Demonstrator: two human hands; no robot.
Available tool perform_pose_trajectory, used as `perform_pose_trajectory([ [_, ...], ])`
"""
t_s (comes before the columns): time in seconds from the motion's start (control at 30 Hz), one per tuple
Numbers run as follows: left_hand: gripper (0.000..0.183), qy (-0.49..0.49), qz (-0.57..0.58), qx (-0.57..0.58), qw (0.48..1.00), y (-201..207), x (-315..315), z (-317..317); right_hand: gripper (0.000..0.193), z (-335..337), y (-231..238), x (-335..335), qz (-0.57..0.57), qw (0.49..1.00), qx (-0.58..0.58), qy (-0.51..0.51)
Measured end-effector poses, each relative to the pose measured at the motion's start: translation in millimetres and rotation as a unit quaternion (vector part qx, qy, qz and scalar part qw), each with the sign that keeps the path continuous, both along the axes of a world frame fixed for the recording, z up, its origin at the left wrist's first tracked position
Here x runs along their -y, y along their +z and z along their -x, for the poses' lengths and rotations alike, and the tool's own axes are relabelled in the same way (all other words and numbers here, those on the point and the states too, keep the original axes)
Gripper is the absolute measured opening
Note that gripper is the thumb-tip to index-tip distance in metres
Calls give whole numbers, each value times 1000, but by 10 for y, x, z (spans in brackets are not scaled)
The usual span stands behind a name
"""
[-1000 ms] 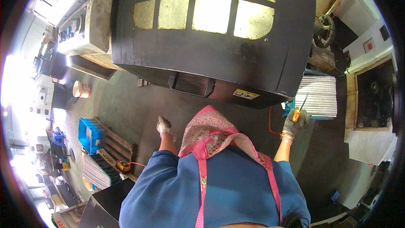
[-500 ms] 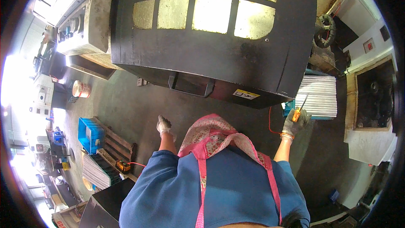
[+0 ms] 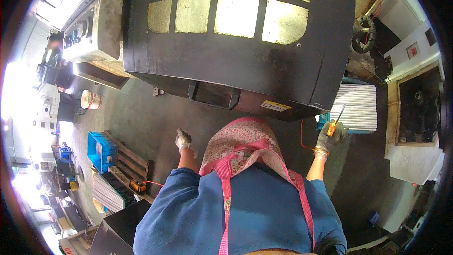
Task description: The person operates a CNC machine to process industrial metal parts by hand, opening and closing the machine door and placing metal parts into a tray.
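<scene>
My right hand [image 3: 326, 140], in a grey-white work glove, grips the orange handle of a screwdriver [image 3: 332, 128]. Its thin shaft points up and away, over a stack of white ribbed panels [image 3: 356, 108]. An orange band circles that wrist, and a red cord [image 3: 302, 134] runs close beside it. My left hand [image 3: 184, 140], gloved too, hangs at my left with fingers loosely curled; nothing shows in it. Ahead of me stands a large black machine cover [image 3: 226, 59] with lit window panes and a dark handle [image 3: 213, 103] on its lower front.
A blue crate [image 3: 102, 152] sits on a wooden pallet [image 3: 127, 158] at the left, with an orange-and-black device [image 3: 137, 186] trailing a red cord. More white panels [image 3: 107, 191] lie beside it. A white bucket [image 3: 90, 99] stands farther off. A framed machine opening [image 3: 417, 106] is at the right.
The front of my pink flowered apron has spread forward, toward the machine. Both hands stay nearly where they were, with the screwdriver still in the right.
</scene>
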State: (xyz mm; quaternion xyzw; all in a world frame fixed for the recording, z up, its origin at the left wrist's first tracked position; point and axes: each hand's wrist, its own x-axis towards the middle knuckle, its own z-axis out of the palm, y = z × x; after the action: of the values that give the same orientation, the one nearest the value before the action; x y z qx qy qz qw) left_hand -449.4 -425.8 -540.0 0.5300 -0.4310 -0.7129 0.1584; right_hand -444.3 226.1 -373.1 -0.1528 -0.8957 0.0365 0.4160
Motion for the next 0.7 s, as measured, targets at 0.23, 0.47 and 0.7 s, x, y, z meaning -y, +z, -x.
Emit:
perform_pose_trajectory([
  [0.23,25,15,-25,18,999,-142,49,25,31,6,-28,-30,-14,1000,0,2],
  [0.47,27,-26,-59,-76,995,-182,108,-32,31,12,-54,-35,-15,1000,3,-3],
  [0.7,27,-15,-16,-29,999,39,-33,-14,28,-1,-88,-49,-4,1000,3,5],
])
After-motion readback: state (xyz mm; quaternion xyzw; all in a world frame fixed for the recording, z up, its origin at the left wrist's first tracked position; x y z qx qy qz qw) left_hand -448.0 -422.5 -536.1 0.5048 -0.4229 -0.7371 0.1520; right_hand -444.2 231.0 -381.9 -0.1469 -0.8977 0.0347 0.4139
